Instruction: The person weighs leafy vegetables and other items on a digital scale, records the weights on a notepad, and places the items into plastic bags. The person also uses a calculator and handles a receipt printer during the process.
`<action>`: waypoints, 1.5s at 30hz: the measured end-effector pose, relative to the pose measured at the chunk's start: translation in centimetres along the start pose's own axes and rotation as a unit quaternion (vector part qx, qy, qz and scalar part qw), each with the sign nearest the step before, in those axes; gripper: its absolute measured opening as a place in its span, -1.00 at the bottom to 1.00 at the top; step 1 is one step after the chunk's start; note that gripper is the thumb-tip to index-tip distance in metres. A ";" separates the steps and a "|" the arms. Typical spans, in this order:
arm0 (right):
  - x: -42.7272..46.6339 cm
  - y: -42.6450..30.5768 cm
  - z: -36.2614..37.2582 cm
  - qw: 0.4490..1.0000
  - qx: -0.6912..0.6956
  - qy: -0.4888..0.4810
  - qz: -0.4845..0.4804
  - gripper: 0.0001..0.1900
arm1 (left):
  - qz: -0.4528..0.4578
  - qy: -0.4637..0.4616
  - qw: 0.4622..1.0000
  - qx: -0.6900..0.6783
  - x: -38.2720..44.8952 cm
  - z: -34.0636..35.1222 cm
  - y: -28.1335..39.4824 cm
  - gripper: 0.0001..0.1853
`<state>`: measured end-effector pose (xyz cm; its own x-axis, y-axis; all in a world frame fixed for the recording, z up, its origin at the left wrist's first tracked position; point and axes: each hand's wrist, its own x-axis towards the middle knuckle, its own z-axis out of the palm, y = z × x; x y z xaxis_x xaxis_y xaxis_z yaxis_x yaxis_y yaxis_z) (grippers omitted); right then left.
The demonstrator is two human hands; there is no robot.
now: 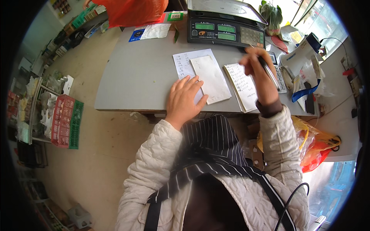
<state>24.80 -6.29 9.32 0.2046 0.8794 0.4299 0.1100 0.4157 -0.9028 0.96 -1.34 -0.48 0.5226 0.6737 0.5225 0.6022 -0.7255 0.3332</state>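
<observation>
My left hand (pixel 185 99) lies flat with fingers spread, over the edge of a sheet of paper (pixel 179 62) and touching the left side of a small paper pad (pixel 212 79) on top of it. My right hand (pixel 261 73) is raised above the desk, its fingers closed around a pen (pixel 268 72); the fingers are slightly blurred. Below and left of that hand is a narrow notepad (pixel 241 88) covered in handwriting. A calculator (pixel 281 76) is partly hidden behind my right hand.
A digital price scale (pixel 214 31) stands at the desk's far side. Right of it are wrapped leafy greens (pixel 271 20) and a white megaphone (pixel 300 52). Someone's hand is near a red plastic bag (pixel 136 13). Plastic crates (pixel 65 121) stand left; bags (pixel 315 141) hang at right.
</observation>
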 end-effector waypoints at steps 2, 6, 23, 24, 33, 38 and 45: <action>-2.7 0.3 -2.2 0.998 -0.053 0.032 0.000 -0.88 | -0.004 0.011 1.000 -0.004 -0.2 0.1 0.0 -0.51; -11.0 1.3 -5.0 0.980 -0.068 0.174 0.068 -0.93 | 0.000 0.073 0.997 -0.023 -0.5 0.3 -0.2 -0.55; -17.9 2.4 8.0 0.975 0.046 -0.219 0.000 -0.83 | -0.291 -0.162 0.280 -0.901 -11.5 0.6 7.8 -0.33; -17.6 2.6 9.0 0.978 0.000 -0.208 -0.032 -0.83 | -0.331 -0.141 0.262 -0.895 -11.6 0.7 7.5 -0.33; -17.0 3.6 12.7 0.967 -0.108 -0.124 -0.197 -0.80 | -0.191 -0.190 0.270 -0.924 -10.9 3.1 6.2 -0.52; -17.8 4.6 13.2 0.967 -0.085 -0.173 -0.169 -0.73 | -0.315 -0.168 0.248 -0.901 -11.1 0.9 6.8 -0.64; -17.5 4.5 13.0 0.981 -0.024 -0.174 -0.081 -0.83 | -0.309 -0.120 0.555 -0.763 -11.3 0.2 7.4 -0.75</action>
<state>9.09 -16.82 -2.41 -0.1630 0.8319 0.5305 0.1611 0.5529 -0.8175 -0.36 -14.30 -4.04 0.6759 0.7271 -0.1203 -0.4050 0.5028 0.7636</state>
